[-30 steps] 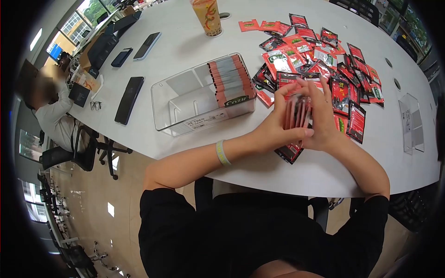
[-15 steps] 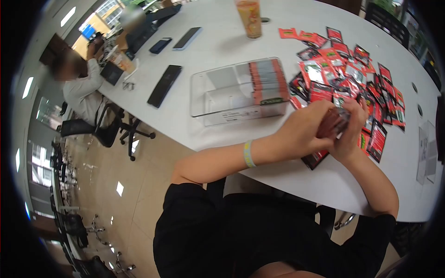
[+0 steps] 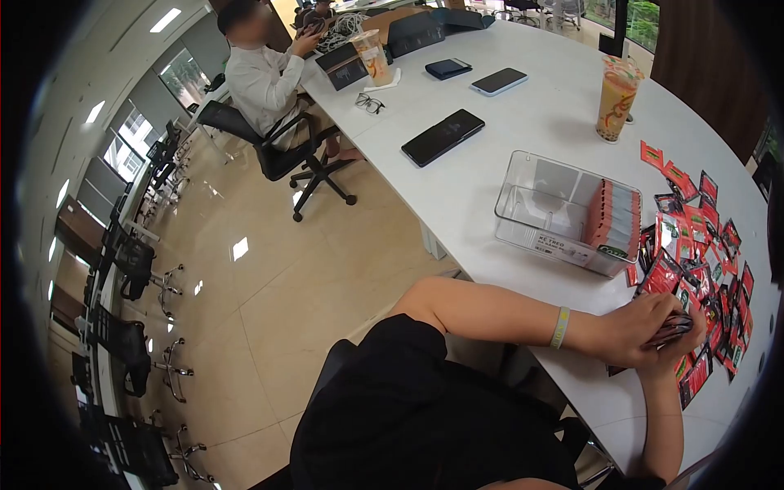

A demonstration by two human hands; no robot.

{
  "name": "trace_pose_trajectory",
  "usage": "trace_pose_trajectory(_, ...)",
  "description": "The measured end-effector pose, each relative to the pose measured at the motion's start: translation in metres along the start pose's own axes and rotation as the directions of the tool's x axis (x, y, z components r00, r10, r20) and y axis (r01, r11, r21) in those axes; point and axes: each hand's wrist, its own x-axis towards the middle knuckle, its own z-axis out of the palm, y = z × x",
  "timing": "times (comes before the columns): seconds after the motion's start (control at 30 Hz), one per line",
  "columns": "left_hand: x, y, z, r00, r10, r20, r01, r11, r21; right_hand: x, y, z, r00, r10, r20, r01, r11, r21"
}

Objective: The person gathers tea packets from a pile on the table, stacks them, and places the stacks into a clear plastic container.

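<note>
Both hands are together at the near edge of the loose red and black packets (image 3: 663,273). My left hand (image 3: 639,328), with a pale band on its wrist, is closed around a small stack of packets (image 3: 671,329). My right hand (image 3: 690,331) grips the same stack from the other side. Beyond my left forearm stands a clear plastic box (image 3: 539,238). A row of upright packets (image 3: 614,219) fills its right part, and its left part holds nothing visible.
A black phone (image 3: 443,137), another phone (image 3: 499,81), a dark wallet (image 3: 448,69) and glasses (image 3: 369,104) lie on the white table (image 3: 425,192). A drink cup (image 3: 618,98) stands behind the box. Another cup (image 3: 372,59) is near a seated person (image 3: 265,86).
The view has swung left, so the table, box and hands appear farther right. Both hands remain together on the stack.
</note>
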Motion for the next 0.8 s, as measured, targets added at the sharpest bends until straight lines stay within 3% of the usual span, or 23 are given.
trace_pose_trajectory(0.03,0.0,0.0,-0.001,1.0,0.001,-0.004,0.0,1.0,0.003,-0.008,0.005,-0.006,0.992,0.067,0.111,-0.066,0.998,-0.013)
trace_pose_trajectory(0.1,0.0,0.001,-0.002,0.995,-0.081,0.054,0.087,0.988,-0.13,-0.009,0.007,-0.006,0.995,0.017,0.097,-0.019,1.0,0.021)
trace_pose_trajectory(0.27,0.003,0.002,-0.009,0.985,-0.124,0.12,0.147,0.967,-0.207,-0.001,0.003,-0.005,0.996,-0.027,0.09,0.026,1.0,0.012)
trace_pose_trajectory(0.37,0.01,0.011,-0.023,0.976,-0.135,0.169,0.174,0.953,-0.246,-0.021,0.021,-0.003,0.996,0.044,0.076,-0.07,0.919,0.387)
trace_pose_trajectory(0.4,0.01,0.012,-0.025,0.971,-0.112,0.213,0.163,0.958,-0.235,-0.033,0.026,-0.004,0.994,0.037,0.104,-0.075,0.919,0.387)
trace_pose_trajectory(0.47,0.007,0.007,-0.02,0.98,-0.083,0.182,0.121,0.972,-0.203,-0.046,0.03,0.006,0.947,0.304,0.106,-0.269,0.568,0.778)
trace_pose_trajectory(0.5,0.008,0.008,-0.02,0.99,-0.049,0.133,0.076,0.975,-0.209,-0.029,0.026,-0.002,0.983,0.123,0.132,-0.18,0.756,0.629)
trace_pose_trajectory(0.53,0.009,0.008,-0.02,0.997,-0.013,0.082,0.031,0.975,-0.218,-0.03,0.029,0.0,0.985,0.127,0.116,-0.172,0.766,0.62)
trace_pose_trajectory(0.6,0.007,0.008,-0.019,0.998,-0.018,0.064,0.033,0.971,-0.237,-0.043,0.036,0.0,0.962,0.222,0.158,-0.265,0.618,0.74)
trace_pose_trajectory(0.63,0.008,0.009,-0.022,0.996,-0.042,0.08,0.061,0.964,-0.257,-0.043,0.03,-0.001,0.917,0.32,0.24,-0.382,0.526,0.759)
trace_pose_trajectory(0.67,0.01,0.01,-0.025,0.993,-0.059,0.103,0.086,0.958,-0.274,-0.034,0.022,-0.007,0.914,0.326,0.243,-0.39,0.534,0.75)
trace_pose_trajectory(0.73,0.011,0.015,-0.035,0.993,-0.051,0.102,0.077,0.959,-0.271,0.002,-0.001,-0.015,0.969,0.15,0.198,-0.223,0.878,0.424)
trace_pose_trajectory(0.77,0.013,0.019,-0.043,0.981,-0.137,0.134,0.168,0.95,-0.261,0.013,-0.003,-0.013,0.997,-0.006,0.078,-0.016,0.96,0.28)
trace_pose_trajectory(0.8,0.015,0.024,-0.05,0.961,-0.215,0.172,0.254,0.933,-0.256,0.011,0.0,-0.014,0.994,-0.05,0.097,0.025,0.97,0.242)
